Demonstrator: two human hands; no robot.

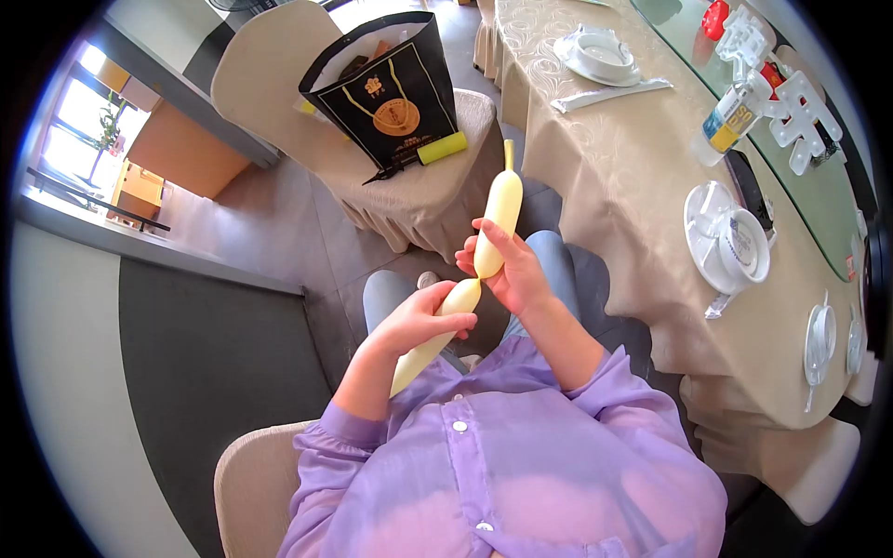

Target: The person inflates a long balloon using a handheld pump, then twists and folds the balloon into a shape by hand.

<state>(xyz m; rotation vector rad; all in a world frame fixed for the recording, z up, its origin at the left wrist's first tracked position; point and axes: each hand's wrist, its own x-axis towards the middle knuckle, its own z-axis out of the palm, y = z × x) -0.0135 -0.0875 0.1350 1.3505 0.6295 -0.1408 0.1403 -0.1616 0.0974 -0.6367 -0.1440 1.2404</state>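
Observation:
A long pale yellow balloon (pixel 503 203) is pinched into two sections by a narrow twist at its middle. My right hand (pixel 513 270) is wrapped round the lower part of the upper section, whose thin uninflated tip points up. Around the lower section is my left hand (pixel 426 321), its fingers curled just below the twist. That section runs down toward my lap, its far end partly hidden by my wrist and shirt. Both hands are close together above my knees.
A cream chair (pixel 465 116) ahead bears a black paper bag (pixel 395 102) and a yellow-green cylinder (pixel 442 148). At right, a clothed table (pixel 595 139) holds wrapped dishes (pixel 727 240), a bottle (pixel 730 119), white balloon-like shapes (pixel 802 116) and a dark phone-like object (pixel 748 189).

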